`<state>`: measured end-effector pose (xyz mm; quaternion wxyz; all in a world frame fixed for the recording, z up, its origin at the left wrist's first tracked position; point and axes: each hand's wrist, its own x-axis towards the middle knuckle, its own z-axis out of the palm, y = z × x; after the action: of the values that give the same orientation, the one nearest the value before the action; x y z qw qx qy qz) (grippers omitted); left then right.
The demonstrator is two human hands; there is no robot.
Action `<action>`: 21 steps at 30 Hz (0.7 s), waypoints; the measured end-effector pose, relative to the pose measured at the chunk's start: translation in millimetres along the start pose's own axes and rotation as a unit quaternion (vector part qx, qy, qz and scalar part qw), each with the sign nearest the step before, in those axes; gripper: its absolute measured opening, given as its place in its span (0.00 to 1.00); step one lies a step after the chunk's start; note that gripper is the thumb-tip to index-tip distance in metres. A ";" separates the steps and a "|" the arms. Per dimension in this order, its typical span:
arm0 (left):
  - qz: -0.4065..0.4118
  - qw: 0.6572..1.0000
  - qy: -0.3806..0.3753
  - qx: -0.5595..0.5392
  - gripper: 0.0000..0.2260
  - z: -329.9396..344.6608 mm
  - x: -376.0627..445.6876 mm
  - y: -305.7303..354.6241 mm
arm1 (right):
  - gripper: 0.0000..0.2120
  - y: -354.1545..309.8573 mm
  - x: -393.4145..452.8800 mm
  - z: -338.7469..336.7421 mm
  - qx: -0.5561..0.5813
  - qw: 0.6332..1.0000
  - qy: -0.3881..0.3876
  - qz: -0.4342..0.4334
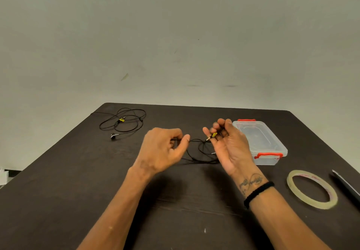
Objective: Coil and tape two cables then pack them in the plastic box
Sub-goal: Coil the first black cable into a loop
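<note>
Above the dark table [78, 172], the right hand [228, 146] pinches the thin black cable [194, 152] at its plug end as anchor; the left hand [163, 148] pinches the strand, likely forming coil 1. Beside it waits the clear plastic box [272, 146].

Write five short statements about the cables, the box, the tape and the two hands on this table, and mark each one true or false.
1. Both hands hold the same black cable. True: the left hand pinches the cable in hand and the right hand grips its plug end.
2. The second cable is already in the plastic box. False: it lies loose on the table, far left.
3. The plastic box has red latches. True.
4. The tape roll sits left of the left hand. False: it lies flat to the right of the right forearm.
5. The cable in hand is fully coiled and taped. False: it hangs in loose loops, with no tape on it.
</note>
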<state>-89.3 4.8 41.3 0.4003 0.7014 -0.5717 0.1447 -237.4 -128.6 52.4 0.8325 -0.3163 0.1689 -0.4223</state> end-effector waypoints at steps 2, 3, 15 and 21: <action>-0.006 0.998 0.059 -0.009 0.20 -6.7 1.0 1.7 | 0.16 4.9 0.1 -0.7 -0.082 0.996 0.002 -0.031; -0.005 0.996 0.084 -0.012 0.20 -7.6 1.6 4.0 | 0.17 8.3 -0.8 -1.2 -0.121 0.992 -0.006 -0.043; 0.098 0.956 0.271 0.053 0.22 -11.1 4.4 13.8 | 0.18 28.0 -18.8 5.1 -0.443 0.870 -0.140 -0.163; 0.121 0.947 0.283 0.090 0.21 -2.6 4.0 14.2 | 0.17 27.9 -31.3 9.7 -0.559 0.773 -0.203 -0.221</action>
<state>-100.5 3.5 51.3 0.4601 0.5903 -0.5003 0.4355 -233.8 -87.2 41.5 0.4078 -0.8328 0.1280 -0.3518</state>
